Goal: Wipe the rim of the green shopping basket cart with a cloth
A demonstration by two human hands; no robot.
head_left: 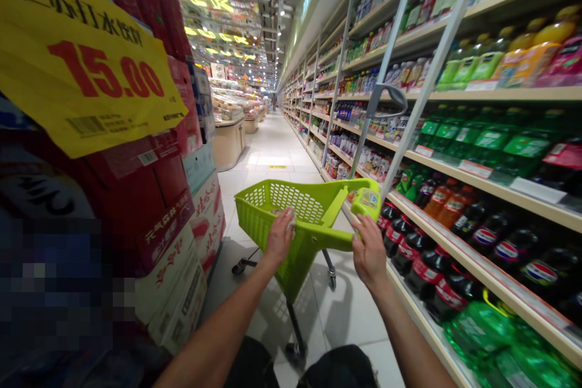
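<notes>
Closely behind a lime-green cart (297,267)

Facing down a long shop aisle, with the cart just ahead on the pale tiled floor (275,330), set at a slant near the bottle shelves (495,191) on the right. Curling the right hand (369,251) around the handle (334,240), beside a bright green panel (366,201). Laying the left hand (280,235) at the near rim of the basket (248,209); cannot tell whether clasping the rim or merely resting there. Hemmed in on the left by stacked cartons (170,288) under a yellow sign (107,70) reading 15.00. Flanked on the right by green bottles (484,132), with dark cola bottles (509,248) on the shelf below. Met, farther along on the left, by a curved counter (228,148) heaped with goods.
</notes>
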